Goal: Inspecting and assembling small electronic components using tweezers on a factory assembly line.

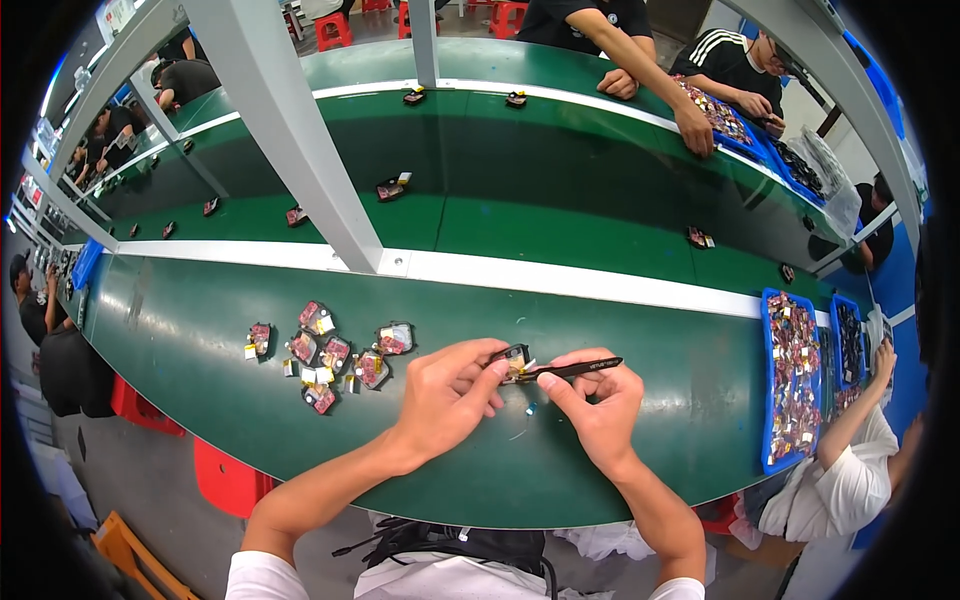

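Small part (514,358) pinched in left hand (447,392); black tweezers (572,369) gripped by right hand (600,398), tip at part. Fitting step judged underway; steady tip needed.

One view only, a head-worn fisheye camera looking down and forward from above the person's own chest. Both forearms rise from the lower edge, and the left hand (447,393) and right hand (600,400) meet close under the lens, just below the middle. The green tabletop (640,320) fills the centre and bends toward the dark round rim. Further out the view faces across the white divider strip (560,277) to the far side, where other people sit, small and distant. A grey post (290,130) slants up on the left. With no second view, nothing is shared.
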The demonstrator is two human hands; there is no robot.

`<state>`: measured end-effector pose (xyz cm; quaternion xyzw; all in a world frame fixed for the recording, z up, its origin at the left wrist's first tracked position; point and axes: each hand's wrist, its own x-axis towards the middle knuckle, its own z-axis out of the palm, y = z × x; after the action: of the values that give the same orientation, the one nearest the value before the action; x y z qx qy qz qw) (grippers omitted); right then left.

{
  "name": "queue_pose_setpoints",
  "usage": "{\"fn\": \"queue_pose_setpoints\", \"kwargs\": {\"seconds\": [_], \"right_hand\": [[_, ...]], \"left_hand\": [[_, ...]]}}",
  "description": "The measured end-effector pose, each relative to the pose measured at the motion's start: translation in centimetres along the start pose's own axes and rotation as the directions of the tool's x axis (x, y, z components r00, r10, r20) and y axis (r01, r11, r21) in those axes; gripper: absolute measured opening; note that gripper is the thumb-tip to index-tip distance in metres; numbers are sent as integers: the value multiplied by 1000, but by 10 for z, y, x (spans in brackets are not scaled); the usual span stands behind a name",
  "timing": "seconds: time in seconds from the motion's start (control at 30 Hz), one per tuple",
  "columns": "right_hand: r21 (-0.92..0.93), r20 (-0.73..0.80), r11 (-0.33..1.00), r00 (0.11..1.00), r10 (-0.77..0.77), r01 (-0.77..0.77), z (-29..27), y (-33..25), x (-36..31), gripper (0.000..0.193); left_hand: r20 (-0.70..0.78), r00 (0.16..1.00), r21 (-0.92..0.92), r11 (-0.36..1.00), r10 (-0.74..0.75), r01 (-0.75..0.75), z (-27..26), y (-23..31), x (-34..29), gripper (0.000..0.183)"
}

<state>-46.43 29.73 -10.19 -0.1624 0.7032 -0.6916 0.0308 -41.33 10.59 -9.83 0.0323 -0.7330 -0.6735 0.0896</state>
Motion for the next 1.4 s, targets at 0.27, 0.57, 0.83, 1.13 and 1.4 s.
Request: {"fn": "queue_pose_setpoints", "kwargs": {"seconds": [0.27, 0.57, 0.83, 1.13, 1.4], "right_hand": [[163, 2, 979, 992, 128, -126, 2, -1, 0, 15], [146, 46, 983, 994, 103, -109, -3, -5, 1, 12], [174, 27, 975, 991, 133, -136, -2, -1, 1, 12], [266, 34, 930, 966, 256, -256, -2, -3, 3, 15], [122, 57, 991, 998, 38, -45, -6, -4, 3, 14]], "left_hand": [[17, 998, 20, 998, 66, -66, 3, -3, -1, 22], [64, 998, -8, 1000, 1, 0, -1, 1, 2, 23], [139, 988, -122, 989, -70, 87, -2, 0, 3, 26], [114, 992, -134, 988, -56, 71, -2, -3, 3, 28], [271, 948, -273, 931, -168, 243, -10, -6, 10, 31]]}}
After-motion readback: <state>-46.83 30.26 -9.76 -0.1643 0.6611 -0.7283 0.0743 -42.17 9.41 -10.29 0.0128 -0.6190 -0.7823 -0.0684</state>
